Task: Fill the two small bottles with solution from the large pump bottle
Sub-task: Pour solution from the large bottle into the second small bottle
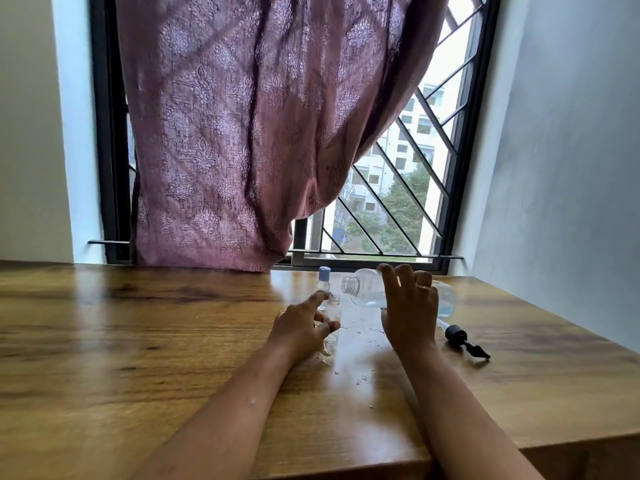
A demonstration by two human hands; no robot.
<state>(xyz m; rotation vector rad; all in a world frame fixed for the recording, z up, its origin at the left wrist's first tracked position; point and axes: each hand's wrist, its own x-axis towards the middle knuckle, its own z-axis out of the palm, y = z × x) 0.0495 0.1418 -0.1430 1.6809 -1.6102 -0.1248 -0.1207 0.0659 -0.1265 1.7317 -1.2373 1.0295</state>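
While the right hand (pixel 410 306) is gripping the large pump bottle (pixel 367 289) tipped over just above the open small bottle (pixel 333 313), which the left hand (pixel 301 327) is steadying, solution is likely missing that narrow mouth; the capped small bottle (pixel 324 282) is standing just behind it.

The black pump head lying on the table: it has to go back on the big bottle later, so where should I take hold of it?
Grip the pump head by its round black collar, coming from above with the right hand. It lies flat on the table, nozzle pointing toward you and to the right, clear tube toward the large bottle; the collar is its widest part.
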